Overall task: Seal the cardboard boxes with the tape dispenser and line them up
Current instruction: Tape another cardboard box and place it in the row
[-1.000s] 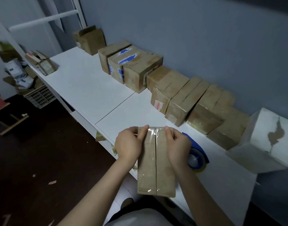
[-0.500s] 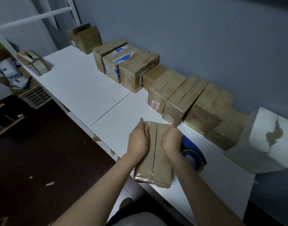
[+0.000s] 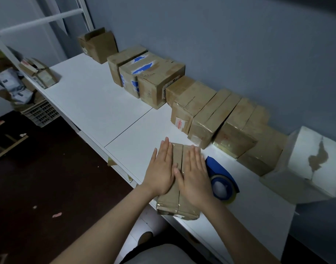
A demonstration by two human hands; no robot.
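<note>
Cardboard box (image 3: pixel 174 204) parked at the near edge of the white table (image 3: pixel 98 103), left hand (image 3: pixel 161 172) and right hand (image 3: pixel 194 178) pressed flat on its taped top, fingers straight and together, blue tape dispenser (image 3: pixel 221 181) just beside on the right, row of boxes (image 3: pixel 201 111) behind.

Both forearms are bare along the whole length that shows, from the lower edge of the view up to the wrists, with no cloth on them. The left hand (image 3: pixel 161 168) and the right hand (image 3: pixel 193 176) are bare too. Between the forearms, at the bottom edge, shows a pale grey cloth garment (image 3: pixel 159 254), plain and smooth, though it cannot be told whether it is a shirt or shorts; just above it sits a rounded brownish shape (image 3: pixel 145 237), maybe a foot or a slipper, too dim to tell.
</note>
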